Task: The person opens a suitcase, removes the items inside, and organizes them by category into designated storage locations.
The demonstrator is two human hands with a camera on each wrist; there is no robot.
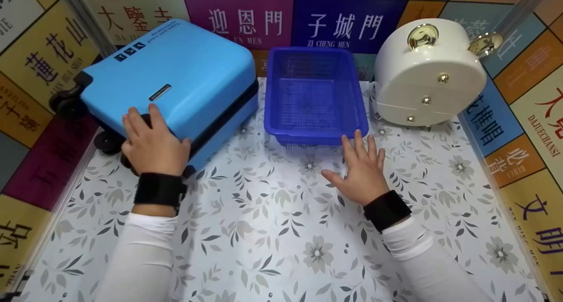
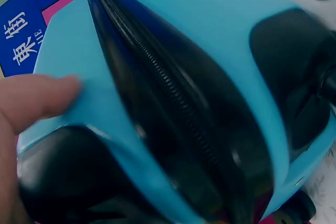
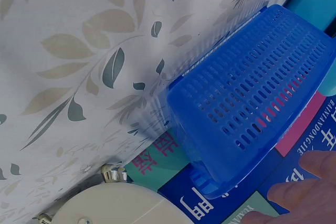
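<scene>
Blue hard shell under my palm: from the head view my left hand (image 1: 154,145) rested on the near corner of the suitcase (image 1: 176,77), fingers spread flat, its long axis running away toward the back wall. My right hand (image 1: 361,172) lay open on the floral table (image 1: 272,231), fingertips just short of the basket (image 1: 314,99). One suitcase, one basket, one cream case (image 1: 426,71).

Left wrist view: my thumb (image 2: 39,98) pressed the shell beside the zip (image 2: 173,103).

Right wrist view: straight fingers (image 3: 299,195) hung near the basket's wall (image 3: 252,114), apart from it.
</scene>
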